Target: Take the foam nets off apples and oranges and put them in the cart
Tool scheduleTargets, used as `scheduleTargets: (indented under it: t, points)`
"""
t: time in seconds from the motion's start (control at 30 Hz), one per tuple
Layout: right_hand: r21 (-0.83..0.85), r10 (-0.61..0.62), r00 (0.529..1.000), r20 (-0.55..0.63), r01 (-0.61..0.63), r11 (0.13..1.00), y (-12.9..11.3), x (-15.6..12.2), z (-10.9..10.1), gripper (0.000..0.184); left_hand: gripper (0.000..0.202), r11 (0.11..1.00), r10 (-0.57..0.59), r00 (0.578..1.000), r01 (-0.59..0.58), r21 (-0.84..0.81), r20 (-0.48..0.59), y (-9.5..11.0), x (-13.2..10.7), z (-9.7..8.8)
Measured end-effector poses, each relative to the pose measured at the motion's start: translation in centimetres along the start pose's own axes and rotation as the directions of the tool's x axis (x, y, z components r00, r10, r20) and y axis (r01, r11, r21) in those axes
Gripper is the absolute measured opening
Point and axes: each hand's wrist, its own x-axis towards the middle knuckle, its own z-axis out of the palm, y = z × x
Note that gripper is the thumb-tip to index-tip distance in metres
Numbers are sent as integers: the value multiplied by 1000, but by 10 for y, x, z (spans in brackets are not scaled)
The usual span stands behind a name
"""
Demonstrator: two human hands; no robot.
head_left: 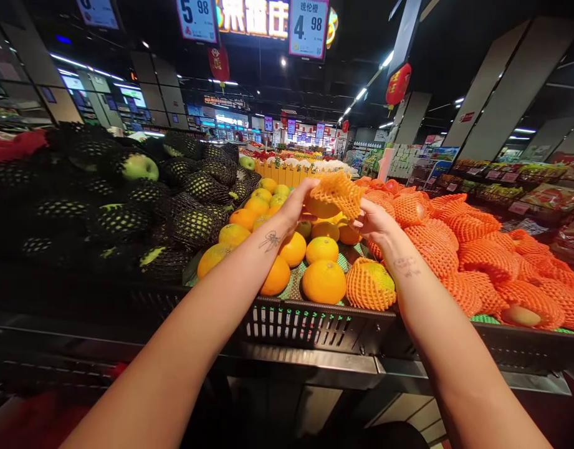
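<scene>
Over the crate of oranges, an orange (320,208) is up in the air, its upper part covered by an orange foam net sleeve (339,189). My left hand (298,203) is closed round the orange's left side, most of its fingers hidden behind it. At the lower right edge of the sleeve, the curled fingers of my right hand (374,221) grip the foam. Below, bare oranges (324,282) lie on green matting. One greenish-orange fruit in a foam sleeve (369,284) sits at the front right corner.
A black slotted crate (310,330) holds the oranges. To its left are heaped fruits in black nets (200,224), with a bare green one (141,167) on top. Red-orange foam-wrapped fruits (483,262) fill the right side. Price signs (308,28) hang overhead.
</scene>
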Motion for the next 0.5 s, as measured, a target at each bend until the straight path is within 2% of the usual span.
scheduleTargets:
  t: [0.1,0.23,0.3,0.33,0.37,0.4,0.47,0.5]
  points:
    - [8,-11,1000,24,11,1000,4,0,2,42,56,998,-10,999,8,-67,-33,1,1,1]
    - [-1,-48,998,39,48,999,10,6,-2,48,55,989,-80,996,84,-125,42,2,1,2]
    - [-76,-129,991,48,132,988,13,11,-6,47,50,988,-91,995,96,-120,43,3,0,3]
    - [-138,-221,974,49,226,964,14,13,-8,45,47,989,-94,995,97,-108,37,3,0,4]
    - [-216,-344,937,58,348,912,14,16,-9,43,46,991,-97,995,99,-91,29,3,0,4]
    - [-302,-477,875,83,478,824,14,17,-10,39,44,993,-99,995,101,-69,25,3,-1,4]
    - [-458,-690,704,166,675,578,10,17,-9,28,41,994,-106,994,107,-27,22,4,-2,5]
    - [-516,-755,624,203,723,459,8,14,-8,24,38,994,-111,994,111,-11,18,4,-3,5]
